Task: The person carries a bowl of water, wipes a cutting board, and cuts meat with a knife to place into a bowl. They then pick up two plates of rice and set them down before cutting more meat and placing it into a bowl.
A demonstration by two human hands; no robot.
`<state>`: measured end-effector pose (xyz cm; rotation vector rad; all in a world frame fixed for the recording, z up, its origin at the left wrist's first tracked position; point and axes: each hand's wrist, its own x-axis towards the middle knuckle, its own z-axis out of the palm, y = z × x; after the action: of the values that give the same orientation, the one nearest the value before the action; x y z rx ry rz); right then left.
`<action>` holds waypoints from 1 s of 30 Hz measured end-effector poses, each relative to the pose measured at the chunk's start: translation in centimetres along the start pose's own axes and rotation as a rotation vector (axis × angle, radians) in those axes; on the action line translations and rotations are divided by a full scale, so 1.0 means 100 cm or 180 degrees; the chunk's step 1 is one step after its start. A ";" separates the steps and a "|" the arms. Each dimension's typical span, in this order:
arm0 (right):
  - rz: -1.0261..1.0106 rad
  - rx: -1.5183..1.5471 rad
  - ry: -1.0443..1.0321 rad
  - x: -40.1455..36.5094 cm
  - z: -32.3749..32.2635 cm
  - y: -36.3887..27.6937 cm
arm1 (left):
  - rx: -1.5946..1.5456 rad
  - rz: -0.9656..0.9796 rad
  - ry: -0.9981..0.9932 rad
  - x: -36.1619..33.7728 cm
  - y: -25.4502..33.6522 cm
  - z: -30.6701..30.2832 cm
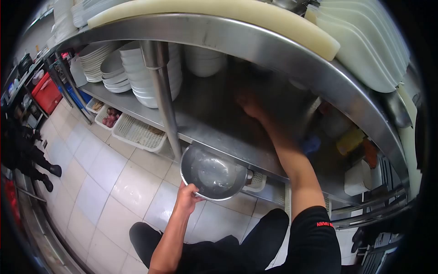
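Observation:
My left hand grips the rim of a round steel bowl, holding it above the tiled floor just in front of the lower shelf. My right hand is stretched deep under the steel worktop, resting in the shadow on the middle shelf. Whether it holds anything cannot be made out; it is dark and blurred there.
Stacks of white bowls and plates fill the shelf's left part. A steel post stands in front. White baskets sit below. A thick cutting board and white trays lie on top. Another person's legs are at far left.

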<state>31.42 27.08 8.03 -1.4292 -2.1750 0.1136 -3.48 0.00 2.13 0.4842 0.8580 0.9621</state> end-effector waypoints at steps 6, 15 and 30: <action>-0.0410 0.1170 -0.0384 -0.091 -0.003 -0.137 | 0.0062 -0.0024 -0.0154 -0.001 0.008 0.008; -0.0861 0.1480 -0.0881 -0.135 -0.047 -0.221 | 0.0025 -0.0107 -0.0231 -0.002 0.007 0.004; 0.0058 0.0814 0.0006 0.003 0.007 -0.014 | -0.0080 0.0059 -0.0013 0.007 -0.004 0.009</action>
<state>29.85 26.84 8.06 -1.3026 -2.0605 0.3824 -2.39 0.39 2.10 0.4730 0.8380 0.9877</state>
